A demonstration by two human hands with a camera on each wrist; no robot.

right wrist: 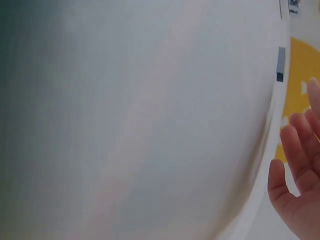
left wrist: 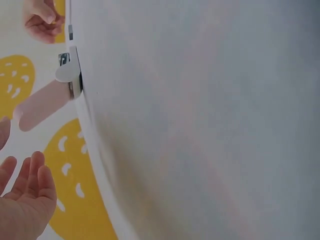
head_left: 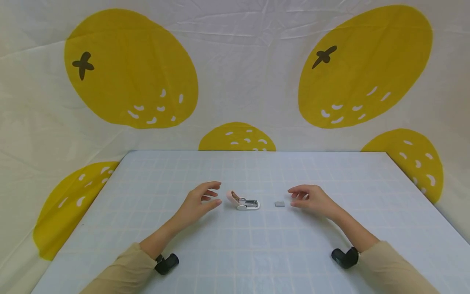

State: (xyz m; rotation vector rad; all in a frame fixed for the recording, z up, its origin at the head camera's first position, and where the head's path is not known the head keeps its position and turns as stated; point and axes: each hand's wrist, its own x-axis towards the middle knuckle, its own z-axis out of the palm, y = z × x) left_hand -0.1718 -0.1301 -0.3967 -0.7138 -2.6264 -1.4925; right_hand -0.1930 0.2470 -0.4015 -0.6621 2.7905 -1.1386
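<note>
A small stapler [head_left: 243,202] lies on the table with its pink top [left wrist: 44,106] swung up and its white base flat, so the metal staple channel shows. To its right is a small grey block [head_left: 280,203] that looks like a strip of staples, also visible in the right wrist view as a strip [right wrist: 280,64]. My left hand [head_left: 200,201] hovers left of the stapler, fingers loosely bent, touching nothing. Just right of the grey block is my right hand [head_left: 309,199], its fingers relaxed and holding nothing; a narrow gap separates it from the block.
A pale blue gridded cloth covers the table [head_left: 257,253]. Behind and at both sides hangs a white curtain [head_left: 246,61] with yellow fruit prints. Black wrist cameras sit on the left wrist [head_left: 167,264] and the right wrist [head_left: 345,257], close above the tabletop.
</note>
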